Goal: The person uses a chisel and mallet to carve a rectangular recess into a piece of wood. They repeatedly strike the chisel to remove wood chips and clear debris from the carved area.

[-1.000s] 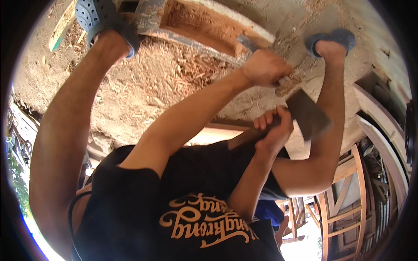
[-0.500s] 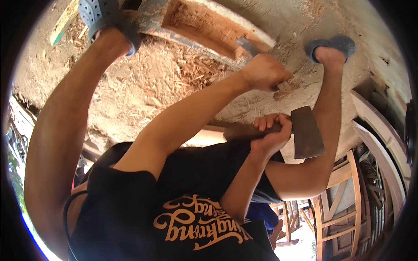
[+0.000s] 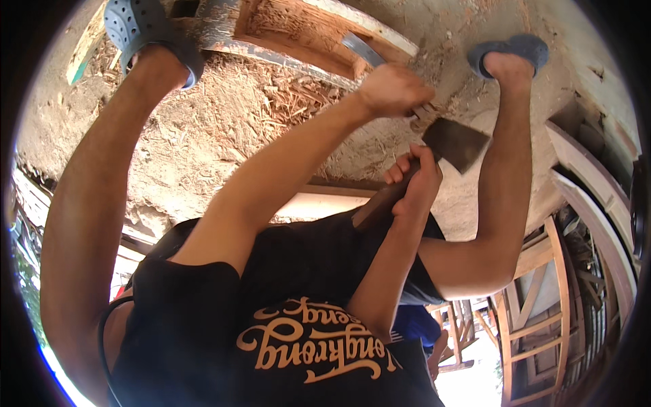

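Observation:
My left hand (image 3: 393, 90) is closed around a chisel. The flat metal chisel blade (image 3: 363, 49) slants into a hollow cut in a weathered wooden block (image 3: 298, 63), and the handle end sticks out on the other side of my fist. My right hand (image 3: 417, 180) grips an axe (image 3: 456, 144) by its wooden handle, close under the head. The broad dark axe head is raised just beside the chisel's handle end; whether they touch I cannot tell. Reddish bare wood shows inside the hollow.
Wood chips (image 3: 291, 102) litter the dirt ground beside the block. My feet in grey clogs (image 3: 508, 53) stand either side of it. At right lean curved boards (image 3: 600, 183) and a wooden frame (image 3: 536, 332). Another person's blue clothing (image 3: 413, 325) shows behind me.
My right hand has swung the axe up and left, bringing its head closer to the chisel's handle end. The block and my left hand sit slightly higher and further left in view.

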The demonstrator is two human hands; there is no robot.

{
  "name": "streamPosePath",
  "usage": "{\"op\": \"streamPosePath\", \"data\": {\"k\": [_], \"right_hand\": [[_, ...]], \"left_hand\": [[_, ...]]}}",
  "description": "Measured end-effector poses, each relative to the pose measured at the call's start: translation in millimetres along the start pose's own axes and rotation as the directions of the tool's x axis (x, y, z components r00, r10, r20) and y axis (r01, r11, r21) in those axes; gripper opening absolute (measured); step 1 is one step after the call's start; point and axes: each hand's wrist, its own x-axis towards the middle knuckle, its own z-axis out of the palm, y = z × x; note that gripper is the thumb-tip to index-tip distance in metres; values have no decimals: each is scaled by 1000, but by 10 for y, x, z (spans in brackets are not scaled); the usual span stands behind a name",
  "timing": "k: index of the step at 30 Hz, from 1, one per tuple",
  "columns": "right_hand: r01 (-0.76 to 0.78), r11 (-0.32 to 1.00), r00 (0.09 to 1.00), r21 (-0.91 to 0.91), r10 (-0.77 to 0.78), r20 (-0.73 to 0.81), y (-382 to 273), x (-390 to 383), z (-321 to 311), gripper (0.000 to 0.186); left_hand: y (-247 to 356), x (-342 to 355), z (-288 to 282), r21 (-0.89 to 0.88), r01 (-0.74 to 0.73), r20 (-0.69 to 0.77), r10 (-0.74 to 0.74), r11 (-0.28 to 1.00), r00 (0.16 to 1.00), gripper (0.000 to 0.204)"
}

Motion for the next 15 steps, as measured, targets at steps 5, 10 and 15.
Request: {"op": "streamPosePath", "data": {"k": [5, 10, 15], "right_hand": [[14, 990, 999, 141, -22, 50, 44, -11, 107, 16], [-4, 996, 989, 84, -9, 147, -138, -115, 127, 12], [84, 996, 988, 8, -85, 128, -245, -279, 5, 10]], "left_hand": [[57, -41, -109, -42, 12, -31, -14, 999, 999, 23], [73, 150, -228, -113, 33, -108, -46, 993, 993, 19], [294, 188, -185, -173, 61, -32, -67, 983, 997, 28]]}}
